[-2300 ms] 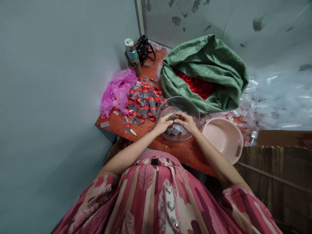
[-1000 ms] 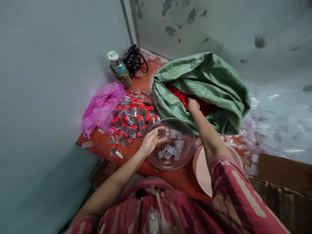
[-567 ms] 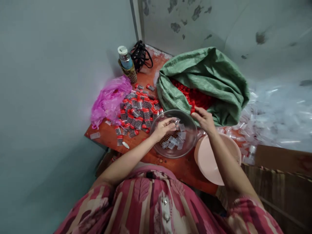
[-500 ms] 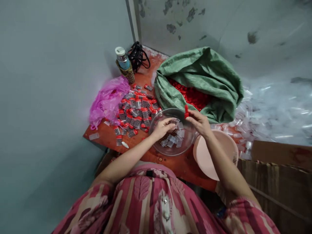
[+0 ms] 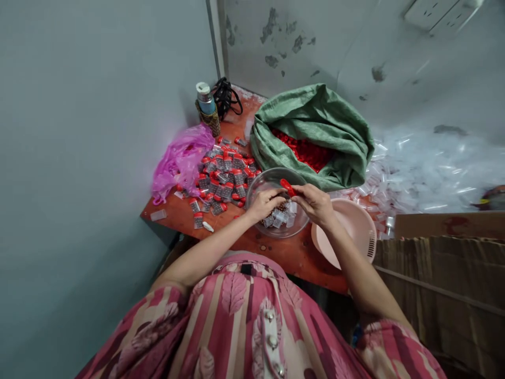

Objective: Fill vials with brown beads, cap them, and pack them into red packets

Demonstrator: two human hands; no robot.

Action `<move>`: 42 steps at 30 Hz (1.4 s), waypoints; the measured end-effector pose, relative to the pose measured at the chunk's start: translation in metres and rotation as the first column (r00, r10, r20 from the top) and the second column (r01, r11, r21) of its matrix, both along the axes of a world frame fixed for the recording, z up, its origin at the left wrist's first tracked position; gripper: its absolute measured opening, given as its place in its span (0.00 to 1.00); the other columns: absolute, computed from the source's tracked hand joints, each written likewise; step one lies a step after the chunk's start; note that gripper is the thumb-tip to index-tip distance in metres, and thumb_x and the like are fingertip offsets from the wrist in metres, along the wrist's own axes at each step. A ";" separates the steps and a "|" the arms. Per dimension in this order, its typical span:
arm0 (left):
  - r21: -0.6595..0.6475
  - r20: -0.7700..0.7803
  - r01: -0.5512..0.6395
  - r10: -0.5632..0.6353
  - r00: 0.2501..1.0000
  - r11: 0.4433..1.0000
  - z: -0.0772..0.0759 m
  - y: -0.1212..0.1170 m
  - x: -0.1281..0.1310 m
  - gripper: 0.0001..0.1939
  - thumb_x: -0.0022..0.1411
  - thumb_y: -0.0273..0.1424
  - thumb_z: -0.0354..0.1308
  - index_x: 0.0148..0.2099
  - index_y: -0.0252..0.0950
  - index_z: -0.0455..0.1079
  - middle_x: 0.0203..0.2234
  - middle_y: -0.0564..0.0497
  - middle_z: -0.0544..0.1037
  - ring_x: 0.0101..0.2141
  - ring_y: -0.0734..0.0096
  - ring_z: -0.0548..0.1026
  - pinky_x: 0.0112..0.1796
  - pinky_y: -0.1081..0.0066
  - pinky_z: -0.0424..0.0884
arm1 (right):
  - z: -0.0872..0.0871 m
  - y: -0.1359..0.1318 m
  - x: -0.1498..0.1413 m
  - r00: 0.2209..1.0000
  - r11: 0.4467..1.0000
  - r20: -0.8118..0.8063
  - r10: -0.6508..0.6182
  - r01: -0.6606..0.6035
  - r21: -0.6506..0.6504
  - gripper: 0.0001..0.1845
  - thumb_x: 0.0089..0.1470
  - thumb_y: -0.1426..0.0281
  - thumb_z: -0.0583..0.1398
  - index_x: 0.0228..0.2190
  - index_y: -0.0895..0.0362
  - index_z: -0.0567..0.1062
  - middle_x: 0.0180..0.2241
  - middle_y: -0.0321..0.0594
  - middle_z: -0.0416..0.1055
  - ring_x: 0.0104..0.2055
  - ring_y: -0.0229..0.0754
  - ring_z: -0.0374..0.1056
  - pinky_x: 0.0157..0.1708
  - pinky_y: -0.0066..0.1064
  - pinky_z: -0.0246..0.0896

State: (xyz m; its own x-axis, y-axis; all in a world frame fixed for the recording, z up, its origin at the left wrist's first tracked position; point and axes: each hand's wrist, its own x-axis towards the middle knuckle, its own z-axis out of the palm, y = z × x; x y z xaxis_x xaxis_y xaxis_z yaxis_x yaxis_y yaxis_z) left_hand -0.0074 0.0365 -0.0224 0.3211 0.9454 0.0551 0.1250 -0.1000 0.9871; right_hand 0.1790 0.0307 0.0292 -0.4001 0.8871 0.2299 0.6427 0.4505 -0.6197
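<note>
Pinching a glossy, elongated red plastic cap (image 5: 286,186), the right hand (image 5: 315,204) held it above a round transparent bowl (image 5: 265,181); long axis slanted, free end up-left, nearly upright earlier. The left hand (image 5: 262,205) curled around a mostly hidden clear vial. Beyond lay a crumpled green sack (image 5: 311,118).

White-capped bottle (image 5: 205,103) — black cord (image 5: 225,100) just beside it — wall sockets (image 5: 428,11)

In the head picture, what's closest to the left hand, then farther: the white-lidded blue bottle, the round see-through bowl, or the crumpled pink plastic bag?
From the left hand:
1. Round see-through bowl, right beneath it.
2. Crumpled pink plastic bag, off to the left.
3. White-lidded blue bottle, at back left.
</note>
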 end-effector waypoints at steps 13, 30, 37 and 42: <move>0.148 0.066 0.065 -0.075 0.995 0.987 0.027 -0.006 -0.011 0.13 0.56 0.29 0.54 0.44 0.35 0.73 0.38 0.50 0.79 0.39 0.69 0.75 0.43 0.71 0.69 | 0.022 -0.022 -0.017 0.993 0.959 -0.037 -0.110 0.116 0.260 0.12 0.54 0.67 0.58 0.41 0.55 0.72 0.33 0.39 0.73 0.32 0.39 0.69 0.34 0.31 0.64; 0.084 0.044 0.098 -0.102 0.994 0.992 0.018 -0.012 -0.010 0.12 0.55 0.31 0.55 0.40 0.33 0.75 0.34 0.48 0.79 0.34 0.69 0.75 0.39 0.73 0.68 | 0.018 -0.026 -0.016 0.955 0.988 0.298 0.003 -0.049 0.147 0.08 0.56 0.67 0.54 0.33 0.58 0.71 0.25 0.40 0.67 0.28 0.40 0.65 0.29 0.29 0.60; -0.026 0.083 0.254 -0.251 0.965 0.967 0.012 -0.001 -0.010 0.13 0.54 0.32 0.56 0.41 0.34 0.75 0.31 0.51 0.78 0.33 0.69 0.74 0.37 0.71 0.67 | 0.041 0.006 -0.011 0.845 0.938 0.471 0.253 -0.333 0.094 0.33 0.52 0.65 0.58 0.58 0.57 0.55 0.57 0.50 0.57 0.59 0.51 0.53 0.49 0.41 0.57; -0.151 0.254 0.194 -0.152 0.955 0.969 0.010 -0.002 -0.009 0.13 0.50 0.33 0.59 0.38 0.33 0.75 0.32 0.49 0.78 0.34 0.67 0.74 0.39 0.70 0.66 | 0.058 0.015 -0.014 0.746 0.877 0.571 0.342 -0.471 0.090 0.27 0.53 0.65 0.57 0.55 0.55 0.60 0.53 0.47 0.63 0.55 0.51 0.58 0.49 0.43 0.57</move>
